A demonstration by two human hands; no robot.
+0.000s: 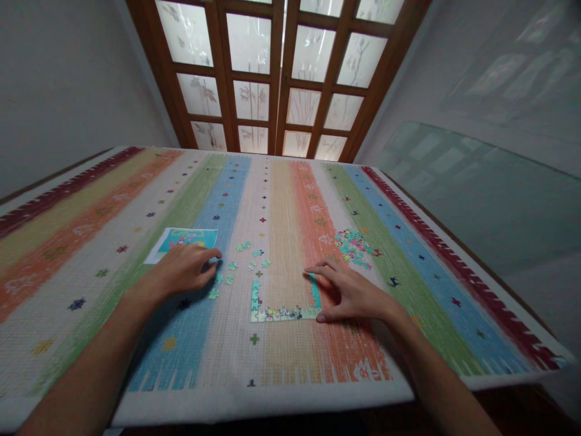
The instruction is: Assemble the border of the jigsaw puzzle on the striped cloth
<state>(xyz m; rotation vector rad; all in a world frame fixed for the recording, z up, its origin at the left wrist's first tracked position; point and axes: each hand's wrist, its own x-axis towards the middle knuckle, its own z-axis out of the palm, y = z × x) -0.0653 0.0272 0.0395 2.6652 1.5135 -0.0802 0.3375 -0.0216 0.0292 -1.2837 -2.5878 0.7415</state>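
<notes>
A partly joined jigsaw puzzle border (pixel 284 313) lies on the table, with a bottom row and two short sides. My right hand (pixel 351 293) is over its right side, thumb at the bottom right corner and fingers stretched along the upper end. It partly covers the teal pieces there. Further left, my left hand (pixel 190 267) has loosely bent fingers, thumb and index apart, and no piece shows between them. It is beside several loose puzzle pieces (pixel 230 278) and in front of a picture sheet (pixel 195 237), whose lower part it hides.
A heap of mixed puzzle pieces (pixel 353 247) lies beyond my right hand. The striped, patterned tablecloth (pixel 281 206) covers the table, and its white front edge (pixel 263 402) runs close to me. Wooden doors with glass panes (pixel 252 97) stand behind the far end, with walls either side.
</notes>
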